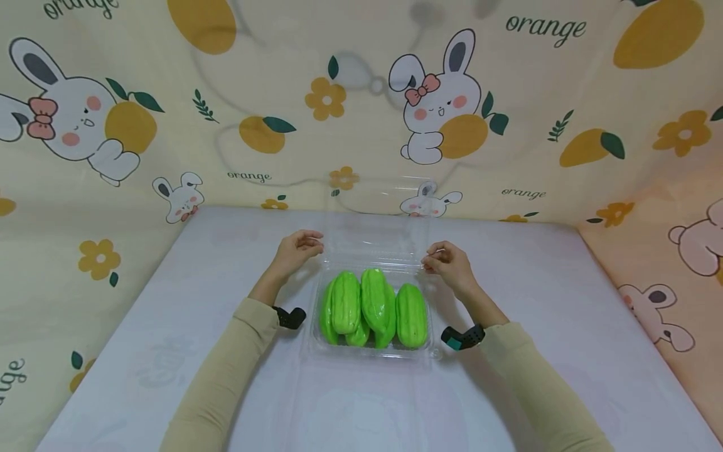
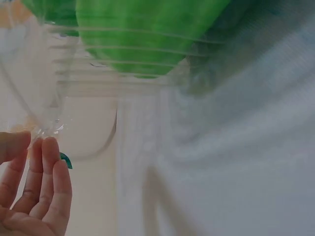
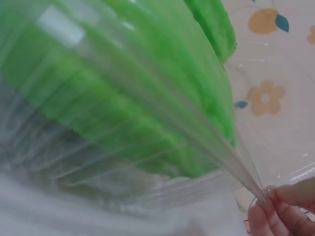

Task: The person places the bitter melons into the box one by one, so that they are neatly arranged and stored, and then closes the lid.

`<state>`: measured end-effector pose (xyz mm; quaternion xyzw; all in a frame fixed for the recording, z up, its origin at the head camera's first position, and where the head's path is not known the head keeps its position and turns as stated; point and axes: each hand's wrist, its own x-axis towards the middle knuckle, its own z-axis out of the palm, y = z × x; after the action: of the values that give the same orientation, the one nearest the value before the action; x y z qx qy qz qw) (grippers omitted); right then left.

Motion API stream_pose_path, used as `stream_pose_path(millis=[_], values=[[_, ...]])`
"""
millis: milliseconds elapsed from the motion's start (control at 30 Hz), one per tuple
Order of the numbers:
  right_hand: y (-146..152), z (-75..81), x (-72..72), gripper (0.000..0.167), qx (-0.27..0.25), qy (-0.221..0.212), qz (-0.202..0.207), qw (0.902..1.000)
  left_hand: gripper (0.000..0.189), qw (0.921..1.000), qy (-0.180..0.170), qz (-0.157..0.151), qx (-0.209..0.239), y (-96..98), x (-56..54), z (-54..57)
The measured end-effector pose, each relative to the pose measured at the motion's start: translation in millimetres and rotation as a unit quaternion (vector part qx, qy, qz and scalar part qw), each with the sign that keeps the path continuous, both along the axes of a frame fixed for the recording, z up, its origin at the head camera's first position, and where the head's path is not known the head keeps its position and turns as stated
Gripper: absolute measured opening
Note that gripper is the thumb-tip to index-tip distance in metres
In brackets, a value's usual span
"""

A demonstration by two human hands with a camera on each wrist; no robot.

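Observation:
A clear plastic clamshell box (image 1: 373, 353) stands on the table with its see-through lid (image 1: 375, 242) raised at the back. Several bright green, ribbed, oblong fruit-like pieces (image 1: 346, 302) lie inside, some on top of others; their exact kind is unclear. At the lid's left edge, near the hinge, my left hand (image 1: 298, 252) pinches the clear plastic between thumb and fingertips. Opposite it, my right hand (image 1: 452, 267) grips the box's back right corner by the hinge. The right wrist view shows the thumb (image 3: 298, 192) pressed against the fingers on that plastic edge.
A white-covered table (image 1: 198, 376) carries the box. Behind and at the sides hangs a cream cloth (image 1: 356, 138) printed with rabbits and oranges. Black bands (image 1: 290, 317) with small devices sit on both wrists.

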<state>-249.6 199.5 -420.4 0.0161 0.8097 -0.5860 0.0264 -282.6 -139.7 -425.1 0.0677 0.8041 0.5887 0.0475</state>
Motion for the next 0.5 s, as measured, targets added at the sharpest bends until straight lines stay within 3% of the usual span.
stream_pose_path(millis=[500], values=[[1, -0.2, 1.8, 0.019, 0.039, 0.040, 0.005, 0.9984, 0.031, 0.9986, 0.049, 0.015, 0.010, 2.6, 1.5, 13.8]])
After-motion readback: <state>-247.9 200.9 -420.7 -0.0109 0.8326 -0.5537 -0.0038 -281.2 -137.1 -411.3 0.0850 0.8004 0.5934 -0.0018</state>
